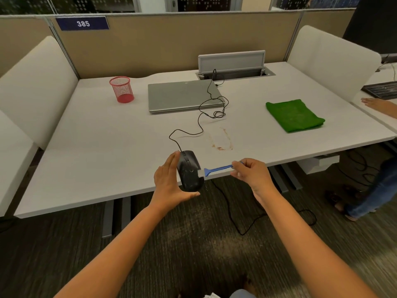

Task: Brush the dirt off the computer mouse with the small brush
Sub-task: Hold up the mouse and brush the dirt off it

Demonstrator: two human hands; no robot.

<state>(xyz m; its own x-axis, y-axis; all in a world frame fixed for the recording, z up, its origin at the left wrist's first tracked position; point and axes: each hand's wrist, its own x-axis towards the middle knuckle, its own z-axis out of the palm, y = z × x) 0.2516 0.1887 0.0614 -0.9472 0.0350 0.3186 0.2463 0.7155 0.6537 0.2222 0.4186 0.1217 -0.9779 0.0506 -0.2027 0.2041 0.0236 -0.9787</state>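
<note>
A black wired computer mouse (189, 172) with pale specks on its shell is lifted at the desk's front edge. My left hand (169, 181) holds it from the left and underneath. My right hand (250, 175) pinches the end of a small blue brush (218, 169). The pale bristles point left and touch the mouse's right side. The mouse's black cable (200, 117) runs back across the white desk (107, 147) to a cable hatch.
A brownish dirt trail (223, 139) lies on the desk behind the mouse. Further back sit a closed grey laptop (182, 96), a red mesh pen cup (122, 89) and a folded green cloth (294, 115). Another person's hand (374, 104) rests on the neighbouring desk at right.
</note>
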